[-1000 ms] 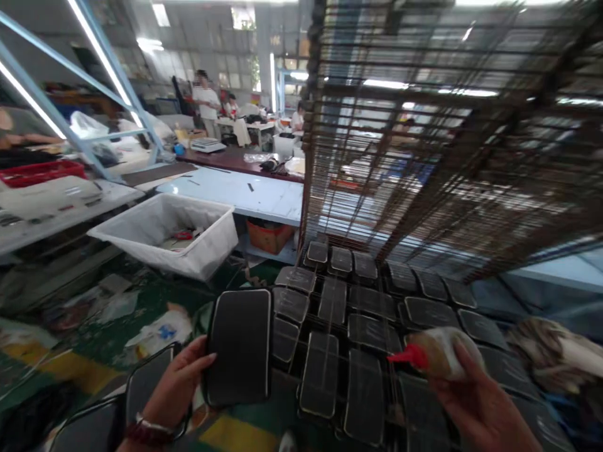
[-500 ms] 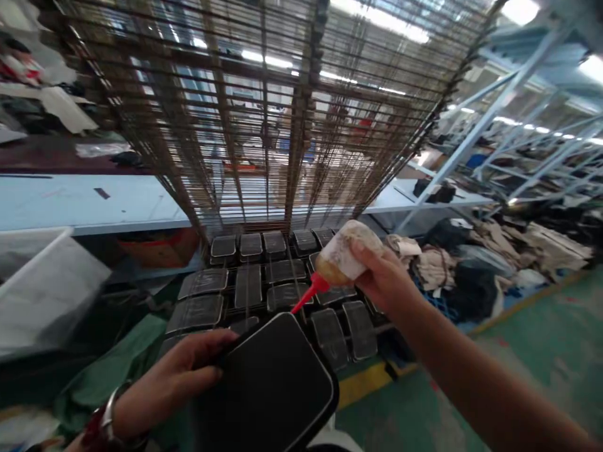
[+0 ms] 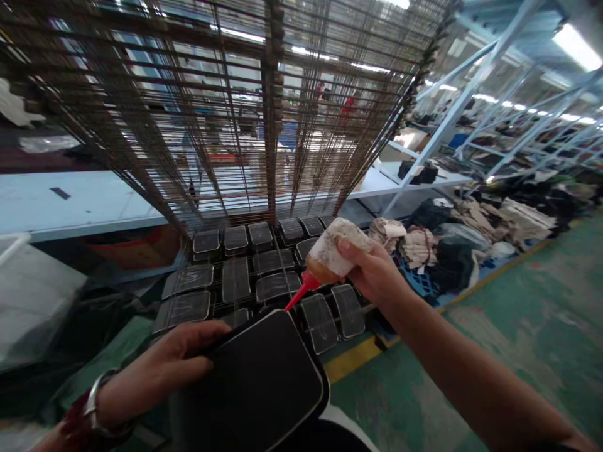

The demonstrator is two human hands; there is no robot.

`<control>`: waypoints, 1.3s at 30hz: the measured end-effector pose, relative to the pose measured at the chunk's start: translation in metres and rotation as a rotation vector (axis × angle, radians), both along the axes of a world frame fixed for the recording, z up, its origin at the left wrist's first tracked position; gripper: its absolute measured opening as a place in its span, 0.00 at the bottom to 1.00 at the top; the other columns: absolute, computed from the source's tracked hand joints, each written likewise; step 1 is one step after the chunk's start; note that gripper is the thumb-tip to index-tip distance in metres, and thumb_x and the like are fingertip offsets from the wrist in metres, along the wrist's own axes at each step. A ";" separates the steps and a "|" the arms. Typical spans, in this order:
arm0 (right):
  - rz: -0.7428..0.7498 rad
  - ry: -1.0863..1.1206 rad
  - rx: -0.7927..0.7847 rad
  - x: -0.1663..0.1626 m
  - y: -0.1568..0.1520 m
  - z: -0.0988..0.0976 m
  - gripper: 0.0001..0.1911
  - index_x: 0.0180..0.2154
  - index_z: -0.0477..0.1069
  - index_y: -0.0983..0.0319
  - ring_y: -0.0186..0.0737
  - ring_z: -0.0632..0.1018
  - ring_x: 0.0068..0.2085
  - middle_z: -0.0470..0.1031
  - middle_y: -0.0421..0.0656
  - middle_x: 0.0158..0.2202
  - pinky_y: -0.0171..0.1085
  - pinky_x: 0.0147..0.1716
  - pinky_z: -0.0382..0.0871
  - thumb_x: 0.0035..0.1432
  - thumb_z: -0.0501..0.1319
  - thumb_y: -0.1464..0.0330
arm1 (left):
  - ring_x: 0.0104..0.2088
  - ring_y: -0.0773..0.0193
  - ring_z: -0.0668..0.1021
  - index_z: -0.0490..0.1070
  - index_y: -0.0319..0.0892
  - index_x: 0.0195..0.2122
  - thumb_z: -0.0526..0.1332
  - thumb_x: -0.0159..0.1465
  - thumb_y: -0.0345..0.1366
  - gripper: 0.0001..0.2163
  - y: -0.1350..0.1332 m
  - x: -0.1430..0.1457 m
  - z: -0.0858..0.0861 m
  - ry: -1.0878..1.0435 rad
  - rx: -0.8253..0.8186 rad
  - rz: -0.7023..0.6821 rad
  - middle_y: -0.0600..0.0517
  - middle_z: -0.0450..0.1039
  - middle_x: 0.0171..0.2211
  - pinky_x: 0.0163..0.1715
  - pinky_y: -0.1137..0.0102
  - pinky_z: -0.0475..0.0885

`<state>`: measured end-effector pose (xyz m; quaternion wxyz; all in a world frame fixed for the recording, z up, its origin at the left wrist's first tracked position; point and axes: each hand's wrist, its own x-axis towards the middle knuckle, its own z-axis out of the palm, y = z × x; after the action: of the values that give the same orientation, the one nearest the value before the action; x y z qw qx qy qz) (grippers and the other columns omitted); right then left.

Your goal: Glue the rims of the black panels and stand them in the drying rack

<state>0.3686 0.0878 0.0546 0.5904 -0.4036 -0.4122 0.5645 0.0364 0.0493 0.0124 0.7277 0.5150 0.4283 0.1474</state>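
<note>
My left hand [image 3: 176,358] grips the left edge of a black rounded panel [image 3: 254,383], thumb on its face and fingers around the rim. A pale line runs along the panel's border. In my right hand [image 3: 370,267] is a squeeze bottle [image 3: 335,250], tilted down to the left. Its white body is stained, and amber liquid shows near the neck. The red nozzle [image 3: 301,290] has its tip at the panel's upper corner. Behind the panel, several similar black pieces [image 3: 276,285] with pale outlines lie in rows on a wire rack.
Raised wire rack layers [image 3: 273,113] slant upward ahead of me. Beyond them runs a light blue table [image 3: 80,198]. A white bin [image 3: 38,301] stands at left. Bundled fabric pieces [image 3: 419,245] line the right, beside a green floor [image 3: 509,333]. A metal frame post [image 3: 452,119] rises there.
The view has swung slightly right, so the surroundings sit further left. The nozzle tip remains at the panel's upper corner, and both hands keep their hold.
</note>
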 end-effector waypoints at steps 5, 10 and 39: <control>0.017 0.010 0.028 -0.001 -0.001 -0.005 0.15 0.36 0.75 0.61 0.35 0.73 0.25 0.74 0.38 0.28 0.32 0.19 0.67 0.50 0.74 0.61 | 0.39 0.55 0.83 0.81 0.51 0.44 0.62 0.54 0.27 0.19 -0.003 0.003 0.009 0.026 0.028 0.050 0.56 0.83 0.43 0.41 0.67 0.77; 0.033 0.004 0.023 -0.001 -0.002 -0.005 0.15 0.37 0.75 0.61 0.35 0.73 0.25 0.75 0.39 0.29 0.32 0.21 0.68 0.50 0.73 0.61 | 0.36 0.52 0.83 0.82 0.50 0.40 0.64 0.53 0.30 0.14 -0.004 0.004 0.013 0.050 0.033 0.072 0.53 0.84 0.37 0.36 0.65 0.79; 0.013 0.015 -0.062 0.021 -0.040 -0.023 0.18 0.40 0.75 0.59 0.38 0.74 0.28 0.76 0.41 0.32 0.34 0.23 0.70 0.48 0.74 0.61 | 0.38 0.47 0.83 0.80 0.46 0.43 0.69 0.51 0.33 0.16 0.009 -0.022 -0.005 0.024 -0.118 0.261 0.50 0.83 0.39 0.38 0.61 0.79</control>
<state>0.3892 0.0481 0.0317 0.5772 -0.4146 -0.3926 0.5838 0.0145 0.0582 0.0069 0.7263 0.4129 0.5082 0.2092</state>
